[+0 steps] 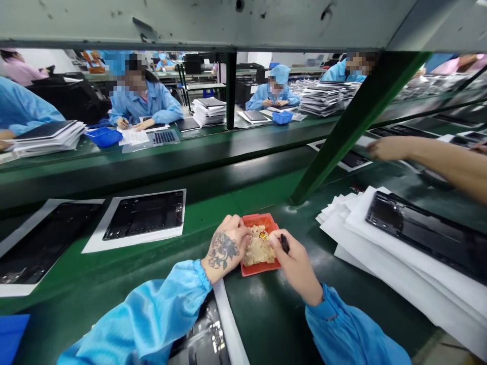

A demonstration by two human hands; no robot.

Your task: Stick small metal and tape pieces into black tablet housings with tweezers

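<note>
A small red tray (259, 272) sits on the green bench in front of me, holding a crumpled tan sheet (261, 252) and a bit of yellow. My left hand (228, 246) reaches over the tray's left rim, its fingers bent together at the tan sheet; what they pinch is hidden. At the right rim, my right hand (294, 258) is closed around a slim black tool (284, 243), whose lower end I cannot see. Below my left forearm lies a black panel (205, 337) with small metal parts, partly covered by the sleeve.
On the left, two black panels (144, 215) rest on white sheets. To the right, another panel (426, 233) tops a stack of white sheets (353, 228). A green slanted post (342, 132) rises ahead. A co-worker's arm (429, 152) reaches in from the right.
</note>
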